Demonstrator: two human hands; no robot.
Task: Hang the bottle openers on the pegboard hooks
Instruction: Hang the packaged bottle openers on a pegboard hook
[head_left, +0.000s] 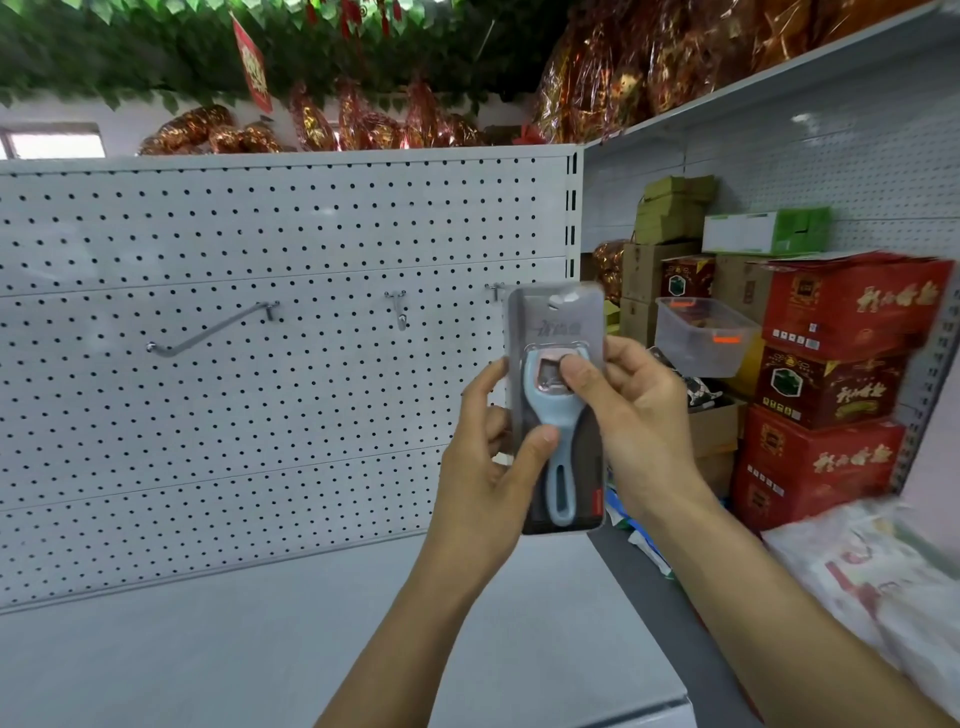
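Trouble, as we judge it, lies mostly in lining things up. Starting at the left, the pegboard (260, 364) carries a long hook (208, 330) angled out toward us, then a short hook (399, 312) further right, and a third hook (496, 291) whose tip is just peeking out beside the top corner of the card; all three look bare. Our bottle opener (553, 410), a pale blue one sealed on a grey backing card, sits upright in front of that right end of the board, with its hang slot at the top edge of the card, well above both grips. Our left hand (493, 447) holds the card's lower left, thumb pressed on the opener's neck and fingers curled behind; our right hand (623, 400) pinches the card's right side, thumb over the opener's head. Because we hold low and the slot rides high, the top of the card could flex or wobble as we bring it in, and the hook tip could miss the slot and skid off the card. The card also hides the nearest hook from us, so we would be threading partly blind. If either thumb slips on the glossy blister, the pack could tilt or drop to the shelf (311, 649) below.
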